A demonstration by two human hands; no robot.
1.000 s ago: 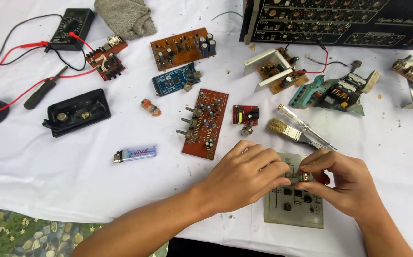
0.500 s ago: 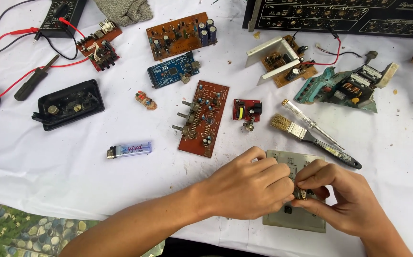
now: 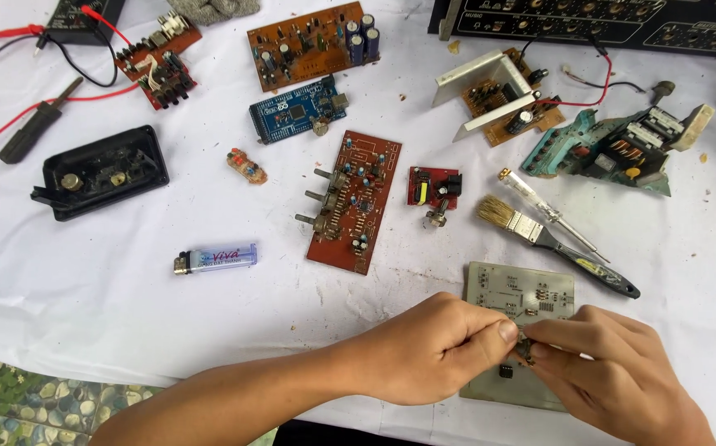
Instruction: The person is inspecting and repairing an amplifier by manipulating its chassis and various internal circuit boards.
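My left hand [image 3: 436,351] and my right hand [image 3: 622,376] meet over a pale grey circuit board [image 3: 523,289] lying on the white cloth. Both pinch a small dark component [image 3: 524,351] between thumb and fingertips, just above the board. The board's lower half is hidden under my hands. A paintbrush with a black handle [image 3: 556,244] lies just beyond the board, with a clear-handled screwdriver [image 3: 552,216] beside it.
A long red-brown circuit board with knobs [image 3: 354,198], a small red board [image 3: 434,187], a blue board [image 3: 298,109], a lighter [image 3: 216,258], a black casing [image 3: 102,169], a green board [image 3: 614,149] and red test leads [image 3: 11,35] lie about the white cloth [image 3: 85,314]. A black panel [image 3: 589,21] stands at the back.
The view has shifted so that things sit higher in the frame. My hands have come lower on the grey board, with more of its top edge showing; they still pinch the small part.
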